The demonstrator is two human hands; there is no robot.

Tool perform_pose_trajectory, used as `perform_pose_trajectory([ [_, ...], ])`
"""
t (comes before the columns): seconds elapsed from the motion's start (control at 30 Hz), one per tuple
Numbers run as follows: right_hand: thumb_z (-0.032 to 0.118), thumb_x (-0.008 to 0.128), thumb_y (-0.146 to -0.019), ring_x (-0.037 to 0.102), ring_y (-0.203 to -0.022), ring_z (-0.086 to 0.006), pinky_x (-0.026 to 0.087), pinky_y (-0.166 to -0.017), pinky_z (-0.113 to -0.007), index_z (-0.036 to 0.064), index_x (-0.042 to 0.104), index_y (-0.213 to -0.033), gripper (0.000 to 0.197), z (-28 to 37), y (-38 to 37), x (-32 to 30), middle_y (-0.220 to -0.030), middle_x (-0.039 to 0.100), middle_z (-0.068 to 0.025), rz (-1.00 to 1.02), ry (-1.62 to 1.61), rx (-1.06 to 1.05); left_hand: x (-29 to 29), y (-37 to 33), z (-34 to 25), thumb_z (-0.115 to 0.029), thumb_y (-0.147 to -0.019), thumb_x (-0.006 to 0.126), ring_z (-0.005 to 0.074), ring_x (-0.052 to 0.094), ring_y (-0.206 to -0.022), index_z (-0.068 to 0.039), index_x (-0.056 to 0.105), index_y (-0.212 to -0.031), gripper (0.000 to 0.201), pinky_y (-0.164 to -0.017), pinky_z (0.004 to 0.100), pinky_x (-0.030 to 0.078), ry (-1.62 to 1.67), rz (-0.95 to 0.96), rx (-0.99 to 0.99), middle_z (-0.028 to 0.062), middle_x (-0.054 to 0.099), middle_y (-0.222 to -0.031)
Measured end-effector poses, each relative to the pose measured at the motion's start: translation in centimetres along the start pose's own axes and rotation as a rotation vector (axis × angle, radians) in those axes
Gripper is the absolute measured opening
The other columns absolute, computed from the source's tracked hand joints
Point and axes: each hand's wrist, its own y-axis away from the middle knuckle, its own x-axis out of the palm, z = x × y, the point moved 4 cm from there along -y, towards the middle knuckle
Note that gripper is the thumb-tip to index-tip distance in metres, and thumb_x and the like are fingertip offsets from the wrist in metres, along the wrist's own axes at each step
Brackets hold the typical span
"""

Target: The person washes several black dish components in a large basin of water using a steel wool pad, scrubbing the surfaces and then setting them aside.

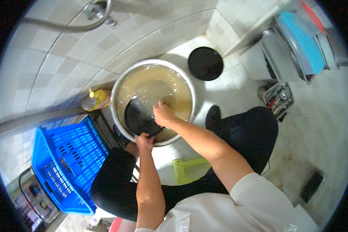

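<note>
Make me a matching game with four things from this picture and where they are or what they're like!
1. Big round silver metal basin
2. Blue slotted plastic basket
3. Small yellow plastic bottle
4. Person's bare left hand

A. At the edge of a flat round black disc
B. Contains cloudy water
C. At the picture's lower left
D. Between wall and basin

Pairs: 1-B, 2-C, 3-D, 4-A

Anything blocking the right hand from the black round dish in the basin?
Nothing solid visible. The right hand is at the right side of the black round dish; contact is unclear. The left hand holds the near rim, off to one side.
</note>
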Motion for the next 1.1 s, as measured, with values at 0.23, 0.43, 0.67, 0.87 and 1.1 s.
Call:
perform_pose_trajectory([
  [0.23, -0.002, 0.053, -0.08, 0.059, -0.109, -0.0452, 0.049, -0.093, -0.051, -0.0039, 0.062, -0.106, 0.028, 3.2, -0.8, 3.1, -0.12, 0.054, -0.0265, 0.128, -0.305, -0.236, 8.6, 8.0, -5.2, 0.014, -0.079, 0.046, 0.0351, 0.059, -0.081, -0.012, 0.029, -0.14, 0.068, -0.069, 0.0522, 0.056, 0.182, 0.067, -0.078, 0.0146, 0.053, -0.106],
  [0.43, 0.008, 0.057, -0.083, 0.062, -0.096, -0.0373, 0.052, -0.082, -0.052, 0.0025, 0.064, -0.09, 0.011, 6.8, -4.1, 2.6, -0.101, 0.057, -0.0171, -0.212, -0.19, -0.419, 6.5, 6.6, -4.7, 0.012, -0.079, 0.047, 0.0317, 0.06, -0.081, -0.01, 0.045, -0.116, 0.043, -0.066, 0.0484, 0.056, 0.166, 0.085, -0.066, 0.0093, 0.057, -0.096],
  [0.67, 0.018, 0.058, -0.087, 0.06, -0.106, -0.0353, 0.047, -0.079, -0.057, 0.0068, 0.074, -0.099, 0.023, 1.6, -4.5, 0.0, -0.116, 0.062, -0.0123, -0.051, 0.35, 0.011, 7.4, 6.8, -3.6, 0.013, -0.075, 0.045, 0.0308, 0.051, -0.083, -0.011, 0.036, -0.125, 0.056, -0.071, 0.052, 0.047, 0.17, -0.019, -0.118, 0.0109, 0.048, -0.104],
  [0.87, 0.016, 0.059, -0.085, 0.063, -0.108, -0.0414, 0.05, -0.087, -0.059, 0.0014, 0.072, -0.099, 0.024, 4.0, -2.9, -3.0, -0.117, 0.065, -0.0212, 0.15, 0.176, 0.01, 6.8, 4.3, -2.3, 0.011, -0.072, 0.042, 0.0367, 0.058, -0.098, -0.009, 0.051, -0.124, 0.057, -0.076, 0.0579, 0.051, 0.294, -0.023, -0.1, 0.0125, 0.055, -0.117],
  [1.1, 0.016, 0.058, -0.088, 0.068, -0.079, -0.0356, 0.054, -0.074, -0.046, -0.0011, 0.069, -0.091, 0.021, -2.8, -3.8, -8.5, -0.087, 0.069, -0.0241, 0.091, -0.035, -0.003, 9.2, 4.2, 0.1, -0.001, -0.076, 0.05, 0.036, 0.056, -0.103, -0.002, 0.055, -0.116, 0.041, -0.088, 0.0576, 0.048, 0.369, 0.065, -0.157, 0.0132, 0.057, -0.115],
])
